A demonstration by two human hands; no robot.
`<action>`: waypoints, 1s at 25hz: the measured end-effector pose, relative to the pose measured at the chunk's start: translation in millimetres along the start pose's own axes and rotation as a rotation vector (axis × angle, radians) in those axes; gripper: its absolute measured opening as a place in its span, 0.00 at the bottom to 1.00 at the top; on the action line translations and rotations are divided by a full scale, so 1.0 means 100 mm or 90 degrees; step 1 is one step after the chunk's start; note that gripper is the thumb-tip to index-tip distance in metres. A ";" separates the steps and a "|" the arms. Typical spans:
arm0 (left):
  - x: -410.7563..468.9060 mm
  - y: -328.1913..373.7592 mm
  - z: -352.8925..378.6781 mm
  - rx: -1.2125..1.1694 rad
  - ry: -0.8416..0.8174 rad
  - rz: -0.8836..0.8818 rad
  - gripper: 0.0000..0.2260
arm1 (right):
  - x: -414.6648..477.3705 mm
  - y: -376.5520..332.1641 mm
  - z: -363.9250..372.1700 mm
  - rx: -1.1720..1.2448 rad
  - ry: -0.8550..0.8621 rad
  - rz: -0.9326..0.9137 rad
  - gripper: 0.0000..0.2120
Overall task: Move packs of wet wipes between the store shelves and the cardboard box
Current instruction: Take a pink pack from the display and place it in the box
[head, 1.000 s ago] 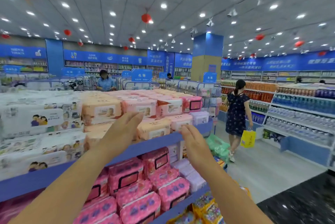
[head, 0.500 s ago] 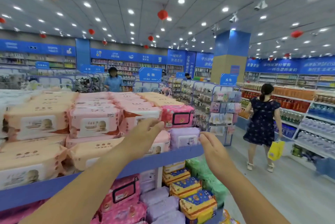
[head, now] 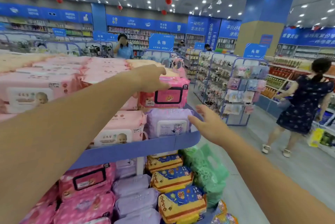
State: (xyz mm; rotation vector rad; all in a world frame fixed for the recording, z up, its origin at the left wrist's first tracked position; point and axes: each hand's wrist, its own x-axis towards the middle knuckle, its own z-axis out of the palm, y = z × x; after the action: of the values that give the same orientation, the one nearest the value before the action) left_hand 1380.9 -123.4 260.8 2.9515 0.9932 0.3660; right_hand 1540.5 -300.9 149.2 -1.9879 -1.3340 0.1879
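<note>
One glossy pink pack point(head: 167, 96) (soft, pillowy) under left hand point(head: 151, 78)

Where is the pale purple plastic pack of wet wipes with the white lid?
Head view, centre: the purple pack sits at the blue shelf's right end, under the bright pink pack, right of a pale pink pack, beside the right hand.
</note>
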 end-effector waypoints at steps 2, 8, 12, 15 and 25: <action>0.16 0.05 0.09 0.044 -0.017 -0.036 0.37 | 0.26 0.14 0.00 0.010 -0.070 -0.033 0.34; 0.46 0.06 0.19 0.205 -0.046 -0.114 0.49 | 0.80 0.42 0.19 0.070 -0.218 -0.140 0.36; 0.52 0.14 0.24 0.296 -0.067 -0.151 0.54 | 0.88 0.54 0.28 0.135 -0.214 -0.182 0.33; 0.48 0.22 0.26 0.245 -0.060 -0.154 0.46 | 0.85 0.56 0.28 0.192 -0.177 -0.201 0.29; -0.15 0.74 -0.39 0.062 0.351 -0.201 0.41 | 0.80 0.50 -0.18 0.272 -0.068 -0.260 0.31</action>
State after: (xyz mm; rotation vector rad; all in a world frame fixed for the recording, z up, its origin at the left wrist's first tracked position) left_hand 1404.4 -194.5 301.3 2.7486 1.5310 1.1848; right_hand 1623.1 -251.7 151.9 -1.3404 -1.5847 0.3544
